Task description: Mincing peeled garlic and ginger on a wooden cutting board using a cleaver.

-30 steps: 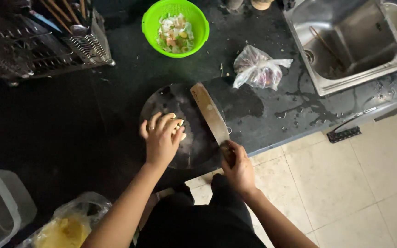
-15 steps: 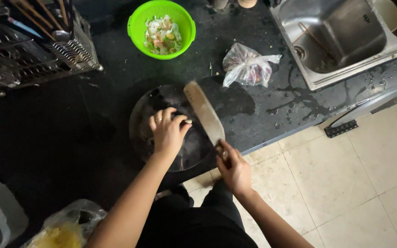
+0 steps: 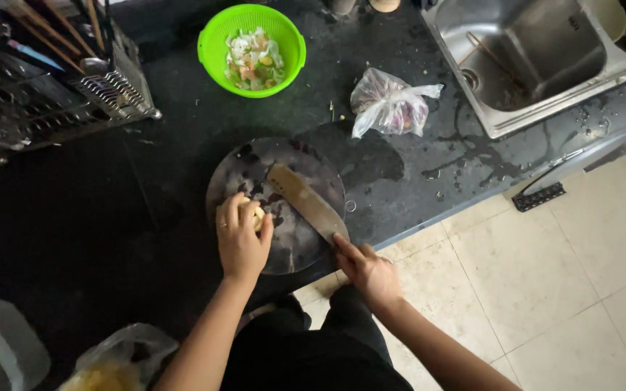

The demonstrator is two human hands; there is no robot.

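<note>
Pale vegetable pieces (image 3: 253, 213) are pinned under the curled fingers of the left hand (image 3: 240, 239) on the round board (image 3: 306, 250), while the cleaver (image 3: 306, 200), gripped shut by the right hand (image 3: 368, 273), lies just beside those fingertips, which could be nicked if it slid on the wet surface

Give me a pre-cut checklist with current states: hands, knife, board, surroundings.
1. Left hand pins the pale food piece: ok.
2. Left fingertips clear of the cleaver: ok, a gap shows.
3. Right hand on the cleaver handle: ok.
4. Round board fully on the counter: not ok, its near edge reaches the counter's edge.
5. Blade edge orientation: cannot tell.
6. Green colander and plastic bag off the board: ok.
</note>
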